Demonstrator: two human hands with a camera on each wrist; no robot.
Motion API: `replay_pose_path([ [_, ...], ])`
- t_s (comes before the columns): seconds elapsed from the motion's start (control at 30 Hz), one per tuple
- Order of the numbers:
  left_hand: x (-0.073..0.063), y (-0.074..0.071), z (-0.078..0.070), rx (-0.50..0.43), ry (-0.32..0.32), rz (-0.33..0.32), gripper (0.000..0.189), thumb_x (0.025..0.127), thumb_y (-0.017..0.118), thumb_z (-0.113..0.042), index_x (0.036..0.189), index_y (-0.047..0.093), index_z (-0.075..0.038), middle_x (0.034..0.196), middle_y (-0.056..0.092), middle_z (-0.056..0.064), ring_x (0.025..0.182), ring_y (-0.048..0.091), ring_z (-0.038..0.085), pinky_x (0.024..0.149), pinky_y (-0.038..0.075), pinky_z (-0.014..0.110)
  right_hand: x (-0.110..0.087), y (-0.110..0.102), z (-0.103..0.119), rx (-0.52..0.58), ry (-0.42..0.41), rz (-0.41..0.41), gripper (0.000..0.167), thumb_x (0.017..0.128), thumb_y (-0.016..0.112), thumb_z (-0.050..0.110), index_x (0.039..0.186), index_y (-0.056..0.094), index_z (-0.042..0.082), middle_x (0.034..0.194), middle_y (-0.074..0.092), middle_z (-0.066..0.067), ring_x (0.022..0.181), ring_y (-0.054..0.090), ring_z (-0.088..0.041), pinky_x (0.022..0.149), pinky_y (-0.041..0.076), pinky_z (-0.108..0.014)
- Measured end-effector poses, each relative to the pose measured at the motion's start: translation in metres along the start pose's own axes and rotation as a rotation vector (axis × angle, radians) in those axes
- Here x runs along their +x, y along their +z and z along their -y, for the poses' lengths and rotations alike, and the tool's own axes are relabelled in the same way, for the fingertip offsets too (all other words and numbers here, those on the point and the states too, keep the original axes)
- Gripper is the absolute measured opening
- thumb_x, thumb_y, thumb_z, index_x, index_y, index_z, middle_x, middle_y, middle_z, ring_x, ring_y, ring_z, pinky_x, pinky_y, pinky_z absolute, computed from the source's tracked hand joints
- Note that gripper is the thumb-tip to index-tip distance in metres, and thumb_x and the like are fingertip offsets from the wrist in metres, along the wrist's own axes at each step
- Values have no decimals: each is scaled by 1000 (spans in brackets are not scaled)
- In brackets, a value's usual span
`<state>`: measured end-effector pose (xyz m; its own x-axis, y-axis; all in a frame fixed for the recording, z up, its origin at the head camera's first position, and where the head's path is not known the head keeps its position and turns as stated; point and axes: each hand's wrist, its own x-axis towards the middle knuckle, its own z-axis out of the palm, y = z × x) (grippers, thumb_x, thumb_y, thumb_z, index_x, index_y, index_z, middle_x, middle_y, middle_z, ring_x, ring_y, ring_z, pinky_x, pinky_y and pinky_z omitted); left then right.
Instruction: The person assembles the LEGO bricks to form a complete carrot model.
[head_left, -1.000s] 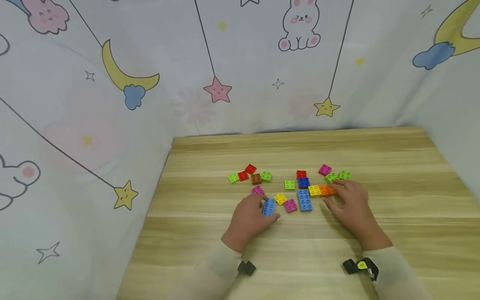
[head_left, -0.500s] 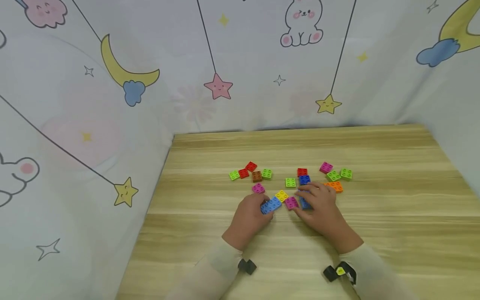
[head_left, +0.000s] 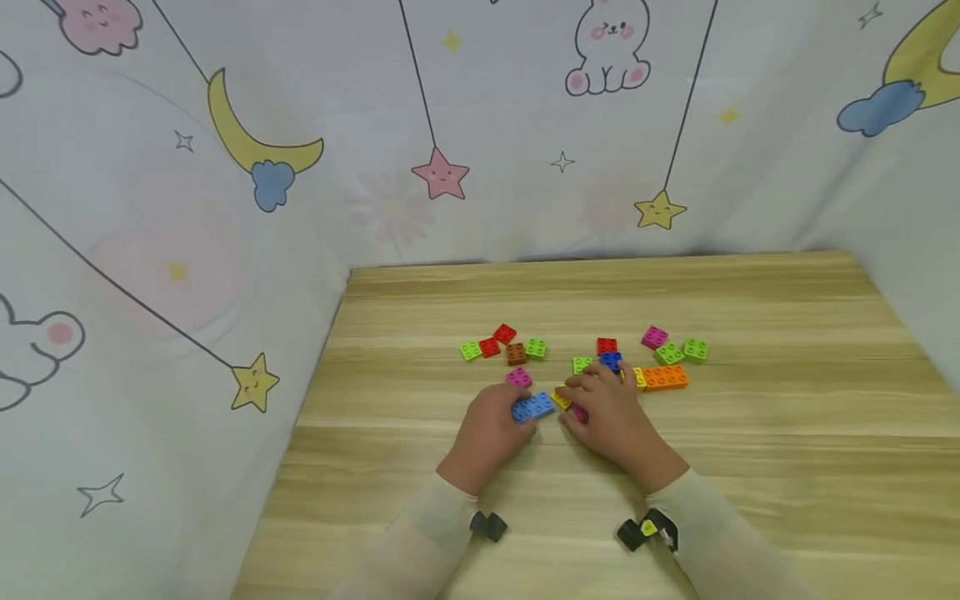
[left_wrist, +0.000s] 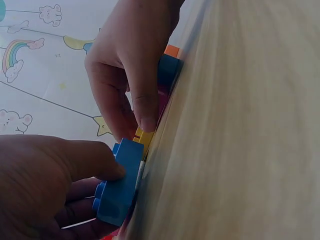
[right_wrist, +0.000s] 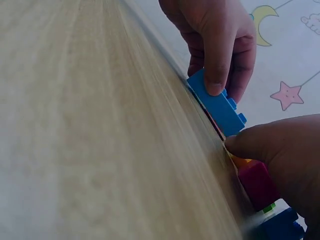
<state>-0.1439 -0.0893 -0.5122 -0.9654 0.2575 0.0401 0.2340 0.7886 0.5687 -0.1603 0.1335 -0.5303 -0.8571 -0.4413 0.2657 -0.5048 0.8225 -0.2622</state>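
Note:
My left hand (head_left: pixel 491 425) holds a light blue eight-stud brick (head_left: pixel 532 407) just above the tabletop. In the left wrist view the thumb presses the side of this blue brick (left_wrist: pixel 121 185), with the other fingers behind it. My right hand (head_left: pixel 611 417) has its thumb and fingers around a small yellow brick (head_left: pixel 561 398), close to the blue brick's right end; the left wrist view shows the fingertips at the yellow brick (left_wrist: pixel 143 136). A magenta brick (head_left: pixel 579 412) lies partly under the right hand. The other light blue brick is covered by that hand in the head view.
Behind my left hand lie magenta (head_left: pixel 518 377), brown (head_left: pixel 515 353), red and green bricks. An orange brick (head_left: pixel 666 377) beside a yellow one, a dark blue brick (head_left: pixel 611 361), and more green, red and magenta bricks lie further right on the wooden table (head_left: pixel 420 308).
My right hand has moved left from the orange brick, across the light blue brick, to the small yellow one. The left hand has turned its blue brick from upright in view to slanting.

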Motion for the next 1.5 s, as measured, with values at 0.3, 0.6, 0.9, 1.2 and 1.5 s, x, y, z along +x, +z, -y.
replay_pose_path([
  [0.3, 1, 0, 5, -44, 72, -46, 39, 87, 81, -22, 124, 75, -12, 122, 72, -1, 112, 64, 19, 98, 53, 39, -11, 0, -1, 36, -100, -40, 12, 84, 88, 28, 94, 83, 29, 104, 75, 9, 125, 56, -30, 109, 18, -78],
  [0.6, -1, 2, 1, -100, 334, 3, 34, 90, 81, -23, 121, 74, -14, 116, 72, -6, 109, 61, 11, 98, 52, 29, -43, -12, 8, 157, -166, -79, 27, 79, 91, 33, 100, 79, 22, 105, 76, 9, 120, 59, -26, 110, 22, -71],
  [0.9, -7, 1, -10, -44, 439, 125, 34, 89, 83, -24, 120, 75, -13, 113, 73, -7, 104, 61, 6, 95, 50, 21, -50, -20, 4, 229, -151, -195, 46, 79, 91, 29, 119, 75, 14, 114, 74, 0, 112, 59, -25, 99, 30, -56],
  [1.2, -6, 4, -7, -26, 441, 141, 31, 87, 84, -20, 116, 76, -13, 109, 72, -6, 101, 61, 7, 95, 50, 21, -52, -18, 3, 192, -181, -173, 38, 79, 91, 28, 112, 79, 14, 112, 77, -1, 104, 62, -23, 86, 37, -46],
  [1.5, -8, 2, -10, -16, 428, 180, 29, 88, 83, -20, 115, 76, -11, 107, 71, -5, 99, 63, 10, 94, 51, 20, -54, -19, 4, 195, -180, -156, 37, 78, 92, 29, 109, 79, 12, 107, 77, 1, 97, 60, -20, 81, 42, -41],
])
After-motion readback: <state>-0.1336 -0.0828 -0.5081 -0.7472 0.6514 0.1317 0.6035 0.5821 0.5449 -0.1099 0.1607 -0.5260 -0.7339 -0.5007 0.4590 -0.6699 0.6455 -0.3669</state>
